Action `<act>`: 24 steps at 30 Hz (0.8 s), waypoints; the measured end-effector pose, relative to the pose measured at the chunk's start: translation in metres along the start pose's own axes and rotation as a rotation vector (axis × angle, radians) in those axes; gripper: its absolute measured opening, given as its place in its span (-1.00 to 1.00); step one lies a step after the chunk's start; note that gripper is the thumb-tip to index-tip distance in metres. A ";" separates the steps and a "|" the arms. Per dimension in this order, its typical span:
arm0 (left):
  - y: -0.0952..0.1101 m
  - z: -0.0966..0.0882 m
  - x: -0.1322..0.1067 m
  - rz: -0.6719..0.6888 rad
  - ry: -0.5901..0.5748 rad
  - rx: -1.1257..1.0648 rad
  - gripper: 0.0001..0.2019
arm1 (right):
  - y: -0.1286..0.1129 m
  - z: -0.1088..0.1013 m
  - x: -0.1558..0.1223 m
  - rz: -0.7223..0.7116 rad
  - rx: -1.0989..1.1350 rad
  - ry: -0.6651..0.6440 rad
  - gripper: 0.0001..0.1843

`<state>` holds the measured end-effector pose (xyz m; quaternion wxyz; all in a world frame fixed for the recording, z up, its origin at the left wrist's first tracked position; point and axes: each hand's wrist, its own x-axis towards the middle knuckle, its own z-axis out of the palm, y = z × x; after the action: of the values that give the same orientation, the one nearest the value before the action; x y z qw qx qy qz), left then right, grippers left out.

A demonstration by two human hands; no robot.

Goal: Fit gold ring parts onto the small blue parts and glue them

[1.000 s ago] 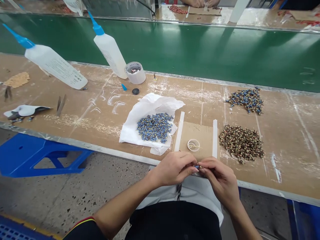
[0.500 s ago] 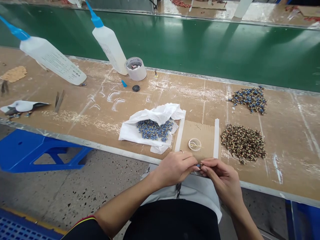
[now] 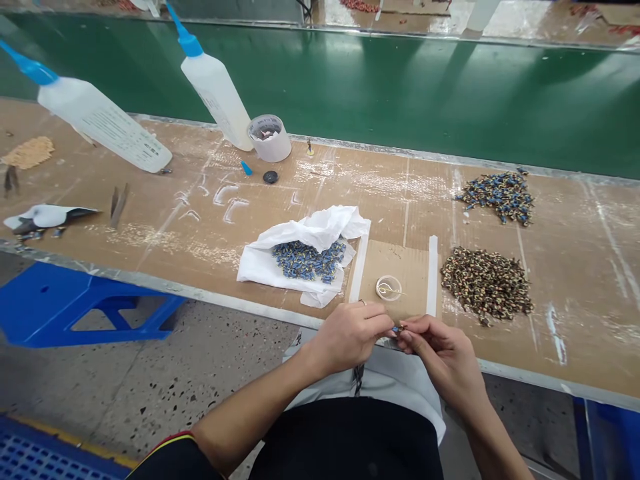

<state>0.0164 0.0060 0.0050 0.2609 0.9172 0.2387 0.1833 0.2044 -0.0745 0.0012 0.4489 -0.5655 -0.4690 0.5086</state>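
A small blue part (image 3: 396,329) is pinched at the near edge of the surface (image 3: 365,190), the fingers of a worker's left hand (image 3: 350,337) closed on one end and the thumb and forefinger of the right hand (image 3: 450,357) on the other. Just beyond the hands sits a small round cup (image 3: 383,297), with a heap of blue pieces (image 3: 310,261) on white paper (image 3: 260,263) to its left and a brown-and-gold pile (image 3: 486,283) to its right. Toward the far edge stand two blue-tipped bottles (image 3: 217,97), a tape roll (image 3: 273,148) touching one, and, farther right, another blue-and-gold pile (image 3: 499,198).
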 end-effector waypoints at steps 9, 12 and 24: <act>-0.002 0.003 -0.002 0.046 -0.067 0.077 -0.82 | 0.001 -0.005 0.001 -0.093 -0.253 -0.141 -0.80; -0.002 0.002 -0.002 0.052 -0.063 0.065 -0.83 | 0.002 -0.005 0.002 -0.138 -0.312 -0.155 -0.80; -0.004 0.002 -0.003 0.022 -0.084 0.009 -0.81 | 0.007 -0.003 0.006 -0.151 -0.275 -0.153 -0.81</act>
<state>0.0136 0.0065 0.0004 0.2647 0.9279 0.2181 0.1464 0.2078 -0.0703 -0.0065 0.3672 -0.5442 -0.6081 0.4463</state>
